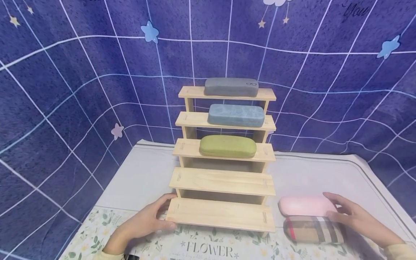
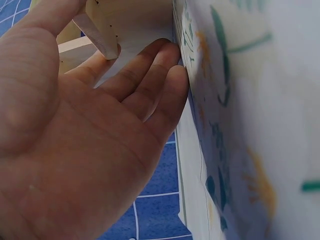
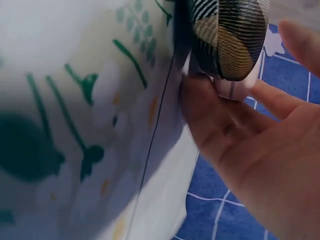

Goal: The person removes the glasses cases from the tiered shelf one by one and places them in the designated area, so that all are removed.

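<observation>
A light wooden stepped display rack stands in the middle of the head view. My left hand grips its bottom step at the left end, thumb at the front corner and fingers behind; the left wrist view shows the fingers by the wood, low over the cloth. On the right lie a pink glasses case and, nearer, a plaid glasses case. Around their right ends is my right hand, fingers loosely bent and thumb apart. In the right wrist view the plaid case partly hides the pink one.
Higher steps carry a grey glasses case, a blue one and a green one, one per step. The table wears a white floral cloth. Behind and at the sides hangs a blue gridded curtain with stars.
</observation>
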The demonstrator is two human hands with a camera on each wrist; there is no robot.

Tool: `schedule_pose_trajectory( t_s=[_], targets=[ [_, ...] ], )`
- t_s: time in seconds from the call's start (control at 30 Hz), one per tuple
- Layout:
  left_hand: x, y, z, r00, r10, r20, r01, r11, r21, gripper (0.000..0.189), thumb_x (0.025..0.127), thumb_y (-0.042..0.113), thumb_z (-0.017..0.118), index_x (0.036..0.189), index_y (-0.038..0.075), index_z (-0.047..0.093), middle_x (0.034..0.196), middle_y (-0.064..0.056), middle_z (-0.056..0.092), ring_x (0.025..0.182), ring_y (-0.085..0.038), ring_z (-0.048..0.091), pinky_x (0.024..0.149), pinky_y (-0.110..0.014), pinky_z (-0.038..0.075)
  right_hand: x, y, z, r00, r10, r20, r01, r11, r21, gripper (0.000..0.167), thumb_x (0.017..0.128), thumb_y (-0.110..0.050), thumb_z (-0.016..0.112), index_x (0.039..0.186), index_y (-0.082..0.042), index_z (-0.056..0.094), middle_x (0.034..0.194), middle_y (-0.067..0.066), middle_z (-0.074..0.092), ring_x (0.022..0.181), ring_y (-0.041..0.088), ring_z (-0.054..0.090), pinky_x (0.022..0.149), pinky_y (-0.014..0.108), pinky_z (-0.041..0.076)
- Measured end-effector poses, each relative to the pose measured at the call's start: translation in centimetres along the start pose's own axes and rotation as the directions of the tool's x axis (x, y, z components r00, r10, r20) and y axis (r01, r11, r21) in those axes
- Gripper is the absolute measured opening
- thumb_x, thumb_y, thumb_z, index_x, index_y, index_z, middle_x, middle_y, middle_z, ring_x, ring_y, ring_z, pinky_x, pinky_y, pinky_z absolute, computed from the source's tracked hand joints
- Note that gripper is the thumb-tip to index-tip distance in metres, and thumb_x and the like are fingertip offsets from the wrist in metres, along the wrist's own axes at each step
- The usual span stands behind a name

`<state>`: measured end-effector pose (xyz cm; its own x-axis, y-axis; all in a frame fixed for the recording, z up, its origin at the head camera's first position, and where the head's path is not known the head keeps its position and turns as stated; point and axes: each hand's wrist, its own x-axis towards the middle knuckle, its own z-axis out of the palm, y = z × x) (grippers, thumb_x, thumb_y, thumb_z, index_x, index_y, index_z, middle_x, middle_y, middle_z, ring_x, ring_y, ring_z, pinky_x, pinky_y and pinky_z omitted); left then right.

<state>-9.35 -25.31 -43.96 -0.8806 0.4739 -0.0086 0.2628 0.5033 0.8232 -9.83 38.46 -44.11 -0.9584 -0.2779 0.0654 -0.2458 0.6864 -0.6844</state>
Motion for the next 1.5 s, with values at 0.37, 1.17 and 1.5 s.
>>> schedule_pose_trajectory(
  t_s=[0.37, 1.17, 1.5],
  targets=[
    [0.1, -0.3, 0.0, 1.000, -0.016, -0.009, 0.016, 1.000, -0.009, 0.081, 0.083, 0.033, 0.082, 0.151, 0.026, 0.039, 0.141, -0.007, 0.058, 0.132, -0.037, 0.051, 0.108, -0.071, 0.029, 0.0, -0.7, 0.5, 0.997, -0.025, -0.077, 0.009, 0.980, -0.200, 0.050, 0.090, -0.013, 0.076, 0.130, 0.009, 0.056, 0.118, 0.026, 0.065, 0.077, -0.003, 0.058, 0.062, 0.027, 0.053],
    [0.1, -0.2, 0.0, 1.000, 0.028, 0.001, -0.028, 1.000, -0.006, 0.081, 0.083, 0.032, 0.083, 0.151, 0.021, 0.040, 0.140, -0.009, 0.059, 0.131, -0.038, 0.052, 0.107, -0.072, 0.030, 6.2, -13.0, -3.1, 0.908, -0.262, -0.328, 0.221, 0.962, -0.157, 0.032, 0.094, -0.006, 0.071, 0.126, -0.009, 0.069, 0.116, -0.014, 0.068, 0.084, -0.003, 0.065, 0.065, 0.014, 0.053],
    [-0.2, 0.0, 0.0, 1.000, 0.005, -0.002, -0.005, 1.000, -0.012, 0.081, 0.083, 0.033, 0.083, 0.151, 0.020, 0.040, 0.139, -0.010, 0.060, 0.130, -0.039, 0.052, 0.106, -0.074, 0.029, 9.8, -18.3, -1.3, 0.891, -0.322, -0.321, 0.293, 0.946, -0.137, 0.031, 0.097, -0.011, 0.069, 0.128, -0.008, 0.068, 0.116, 0.012, 0.071, 0.087, 0.001, 0.063, 0.070, 0.014, 0.051]
  ],
)
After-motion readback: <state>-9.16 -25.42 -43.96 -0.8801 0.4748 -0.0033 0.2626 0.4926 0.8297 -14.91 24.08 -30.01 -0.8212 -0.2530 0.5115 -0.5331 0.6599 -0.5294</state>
